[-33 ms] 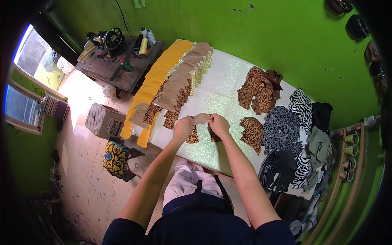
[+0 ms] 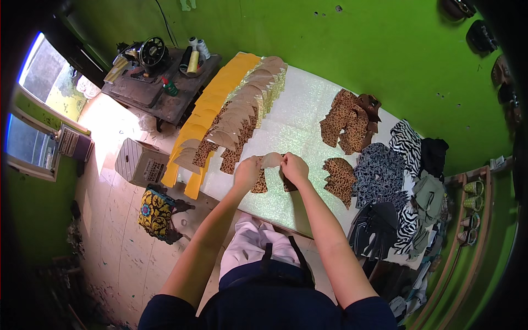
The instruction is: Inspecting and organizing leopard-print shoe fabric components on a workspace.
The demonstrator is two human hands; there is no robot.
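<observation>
Nothing has visibly moved: outstretched left hand (image 2: 247, 174) and right hand (image 2: 295, 168) pinch a beige-and-leopard piece (image 2: 271, 160).

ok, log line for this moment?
left grip: at tan half-round piece; right grip: at its other side; right: leopard-print pile; left: yellow pieces

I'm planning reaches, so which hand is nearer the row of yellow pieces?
Left. The left hand is to the right of the row of yellow pieces; the right hand is farther right, across the tan semicircular piece.
</observation>
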